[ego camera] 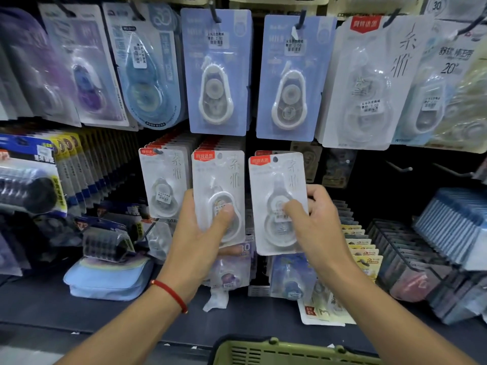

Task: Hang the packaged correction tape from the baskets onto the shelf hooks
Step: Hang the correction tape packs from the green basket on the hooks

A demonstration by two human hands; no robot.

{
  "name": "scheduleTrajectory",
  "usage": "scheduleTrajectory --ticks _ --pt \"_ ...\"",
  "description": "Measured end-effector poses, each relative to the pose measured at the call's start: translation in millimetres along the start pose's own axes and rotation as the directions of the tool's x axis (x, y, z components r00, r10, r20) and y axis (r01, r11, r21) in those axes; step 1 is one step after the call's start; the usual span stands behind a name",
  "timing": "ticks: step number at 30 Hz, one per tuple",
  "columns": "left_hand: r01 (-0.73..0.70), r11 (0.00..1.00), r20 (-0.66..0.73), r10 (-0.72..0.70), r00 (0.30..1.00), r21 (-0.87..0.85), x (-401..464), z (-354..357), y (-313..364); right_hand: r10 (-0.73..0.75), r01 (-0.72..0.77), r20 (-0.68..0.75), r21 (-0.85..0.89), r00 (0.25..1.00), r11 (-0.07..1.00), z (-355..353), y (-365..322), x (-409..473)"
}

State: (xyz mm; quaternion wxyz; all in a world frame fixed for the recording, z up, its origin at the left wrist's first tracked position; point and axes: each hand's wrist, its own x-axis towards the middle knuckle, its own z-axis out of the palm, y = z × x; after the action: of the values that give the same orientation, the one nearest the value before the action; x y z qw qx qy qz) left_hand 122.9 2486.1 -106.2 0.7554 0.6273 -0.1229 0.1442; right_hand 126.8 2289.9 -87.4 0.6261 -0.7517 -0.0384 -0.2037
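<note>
The left hand (200, 233) grips a white pack of correction tape (220, 196), thumb pressed on the clear bubble over the tape, fingers behind the card. The right hand (316, 222) grips a second matching pack (276, 204) the same way, thumb on a small barcode sticker on the bubble. Both packs are upright, side by side with a narrow gap between them, held in front of the lower row of the shelf. Each has a red label with white Chinese characters at the top left, large grey Chinese characters down the right, and a hanging hole at the top; neither hole is on a hook. A red string bracelet (171, 295) circles the left wrist.

Just left of the held packs, a third matching pack (164, 181) hangs on a hook (158, 151), with more behind it. To the right, two bare hooks (398, 167) stick out before a dark open gap. Above hang two pale blue packs (218, 72) with price stickers; further right, a large white pack with the same red label (369, 83) and one printed "20" (434, 85). Loose packs lie on the dark shelf board (105, 312) below. The rim of a green basket (290, 351) shows at the bottom edge.
</note>
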Motion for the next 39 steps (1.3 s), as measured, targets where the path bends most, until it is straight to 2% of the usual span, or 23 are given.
scheduleTrajectory --ticks 4,10,13,15,16,18,19,22,24,30,39 --pt "-0.079 0.997 -0.056 0.081 0.995 0.025 -1 0 0 0.033 -0.032 -0.039 0.033 0.999 0.999 -1 -1 1" --pt "-0.090 0.996 -0.062 0.089 0.994 -0.025 1 -5 4 -0.014 0.019 -0.129 0.044 0.991 0.999 5 1 -3" --pt "-0.089 0.996 -0.046 0.088 0.995 -0.009 0 -4 5 0.028 -0.034 -0.096 -0.063 0.995 0.997 5 10 5" --pt "-0.069 0.997 -0.043 0.070 0.997 0.014 -1 -2 2 0.063 -0.076 -0.065 -0.219 0.996 0.973 3 15 8" --pt "-0.058 0.998 -0.029 0.058 0.998 0.020 -2 -1 0 0.065 -0.084 -0.072 -0.292 0.995 0.953 3 17 9" --pt "-0.033 0.999 0.026 0.033 0.999 0.022 -3 3 -3 0.019 -0.049 -0.093 -0.328 0.995 0.943 3 16 7" --pt "-0.016 1.000 0.062 0.015 0.998 0.015 -5 4 -4 -0.005 -0.012 -0.060 -0.291 0.998 0.957 2 14 6" --pt "0.050 0.999 0.147 -0.049 0.988 -0.002 -5 9 -5 0.005 0.021 0.229 -0.113 0.973 0.993 5 5 -2" --pt "0.082 0.997 0.167 -0.080 0.983 -0.001 -4 11 -6 0.012 -0.001 0.301 -0.038 0.954 0.999 8 3 -8" --pt "0.083 0.995 0.135 -0.091 0.987 0.062 -4 21 -11 0.014 -0.014 0.023 0.003 1.000 1.000 7 1 -11" --pt "0.077 0.997 0.123 -0.080 0.989 0.025 -4 32 -10 0.012 -0.008 -0.114 0.030 0.993 1.000 3 1 -6"
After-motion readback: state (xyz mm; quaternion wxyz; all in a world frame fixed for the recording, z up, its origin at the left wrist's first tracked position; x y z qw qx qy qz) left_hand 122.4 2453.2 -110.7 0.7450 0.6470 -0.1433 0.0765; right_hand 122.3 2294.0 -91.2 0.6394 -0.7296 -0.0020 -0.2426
